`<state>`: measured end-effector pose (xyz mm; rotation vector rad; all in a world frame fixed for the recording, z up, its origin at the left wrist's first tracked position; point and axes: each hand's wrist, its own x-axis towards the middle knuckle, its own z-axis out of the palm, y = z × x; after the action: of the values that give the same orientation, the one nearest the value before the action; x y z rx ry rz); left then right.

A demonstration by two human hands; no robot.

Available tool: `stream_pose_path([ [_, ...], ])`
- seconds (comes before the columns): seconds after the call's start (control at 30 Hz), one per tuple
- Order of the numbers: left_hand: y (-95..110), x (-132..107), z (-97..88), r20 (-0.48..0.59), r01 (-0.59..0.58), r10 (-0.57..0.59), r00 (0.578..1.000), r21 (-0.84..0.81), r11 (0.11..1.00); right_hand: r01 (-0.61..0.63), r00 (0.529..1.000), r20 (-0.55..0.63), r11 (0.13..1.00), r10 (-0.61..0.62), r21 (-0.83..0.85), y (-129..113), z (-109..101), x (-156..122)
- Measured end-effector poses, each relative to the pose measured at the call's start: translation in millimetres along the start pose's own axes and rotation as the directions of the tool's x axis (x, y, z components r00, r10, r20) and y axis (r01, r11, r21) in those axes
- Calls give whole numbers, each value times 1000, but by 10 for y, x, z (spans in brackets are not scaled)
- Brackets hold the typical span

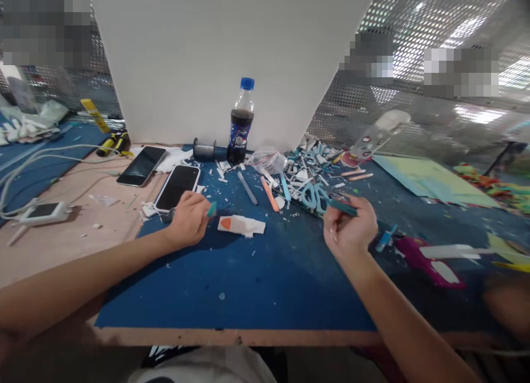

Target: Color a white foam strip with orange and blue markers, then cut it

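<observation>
My left hand (188, 220) is closed in a pinch on a small teal piece (212, 209), just above the blue work mat. Right beside it lies a white folded piece with an orange patch (242, 225), flat on the mat. My right hand (351, 225), palm turned up, has its fingers curled round a slim dark teal tool (343, 207); its exact kind is unclear. Light blue scissors (313, 197) rest just left of that hand, by a heap of white, grey and teal scraps (308, 165).
A cola bottle (241, 126) stands at the back beside a spool (205, 149). Two phones (178, 188) lie on the left, near a cable and yellow-black pliers (114, 144). On the right are coloured sheets (439, 179), a clear bottle (375, 137) and a magenta piece (430, 261).
</observation>
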<state>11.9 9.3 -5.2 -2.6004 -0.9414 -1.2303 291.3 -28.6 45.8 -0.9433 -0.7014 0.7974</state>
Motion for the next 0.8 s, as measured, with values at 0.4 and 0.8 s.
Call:
stream_pose_path([
  [0.4,40,72,47,172,-20,45,984,-147,989,-189,977,83,980,195,-67,250,-91,-95],
  [0.8,146,25,26,386,14,40,922,-137,991,44,950,304,934,70,-354,501,123,-130],
])
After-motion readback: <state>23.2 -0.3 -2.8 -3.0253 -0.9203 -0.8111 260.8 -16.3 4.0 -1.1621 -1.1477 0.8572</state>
